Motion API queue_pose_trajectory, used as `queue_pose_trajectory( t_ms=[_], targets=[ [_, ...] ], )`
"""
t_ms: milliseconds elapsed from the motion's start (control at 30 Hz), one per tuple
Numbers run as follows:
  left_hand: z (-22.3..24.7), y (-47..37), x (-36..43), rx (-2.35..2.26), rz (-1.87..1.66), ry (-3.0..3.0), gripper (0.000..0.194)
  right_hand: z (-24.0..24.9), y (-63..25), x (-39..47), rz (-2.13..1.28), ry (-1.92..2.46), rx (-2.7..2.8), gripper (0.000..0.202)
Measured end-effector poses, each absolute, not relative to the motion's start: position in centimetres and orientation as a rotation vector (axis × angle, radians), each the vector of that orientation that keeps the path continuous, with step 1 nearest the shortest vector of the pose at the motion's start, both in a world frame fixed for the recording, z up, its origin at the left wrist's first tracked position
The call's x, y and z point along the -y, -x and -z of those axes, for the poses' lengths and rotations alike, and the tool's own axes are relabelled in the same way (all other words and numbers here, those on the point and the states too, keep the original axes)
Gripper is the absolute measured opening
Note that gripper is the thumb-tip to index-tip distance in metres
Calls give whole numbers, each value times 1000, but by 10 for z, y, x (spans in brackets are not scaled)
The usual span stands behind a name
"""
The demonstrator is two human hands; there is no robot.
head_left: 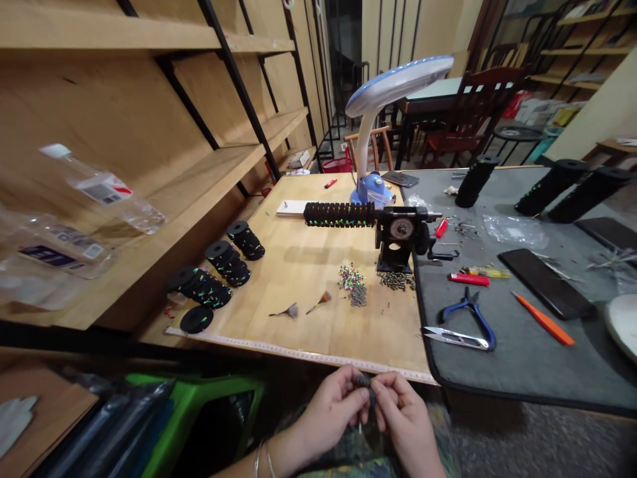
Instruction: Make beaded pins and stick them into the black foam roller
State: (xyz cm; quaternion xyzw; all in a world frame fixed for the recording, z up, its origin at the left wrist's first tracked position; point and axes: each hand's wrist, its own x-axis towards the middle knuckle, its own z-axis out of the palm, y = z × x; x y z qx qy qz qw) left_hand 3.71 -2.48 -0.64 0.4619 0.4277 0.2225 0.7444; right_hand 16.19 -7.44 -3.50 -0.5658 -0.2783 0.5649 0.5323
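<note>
My left hand (343, 405) and my right hand (402, 413) come together just in front of the table's near edge. Pinched between their fingertips is a small dark grey piece (363, 381), mostly hidden by the fingers; its kind cannot be made out. A thin pale end pokes out below it. Beyond the hands lie a grey feather-like tuft (291, 310) on a thin stem and an orange-and-grey tuft (321, 302). Further back are a pile of coloured beads (351, 277), small grey metal parts (357, 296) and brass-toned pieces (397, 281).
A black hand-cranked winder (397, 232) carries a ridged black foam roll (339, 214). Foam spools (202, 287) line the left side. Scissors or snips (458, 338), pliers (468, 309) and an orange pen-like tool (545, 320) lie on the grey mat (517, 365). A desk lamp (365, 143) stands behind.
</note>
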Motion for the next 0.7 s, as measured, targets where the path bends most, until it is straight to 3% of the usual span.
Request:
queue_pose_trajectory(
  t_ms=[433, 700],
  targets=[
    [11, -38, 26, -929, -495, -1009, 37, 30, -162, 70, -1370, 1368, 622, 56],
    [9, -40, 24, -982, -510, -1007, 29, 36, -161, 74, -1356, 1370, 696, 53]
  ],
)
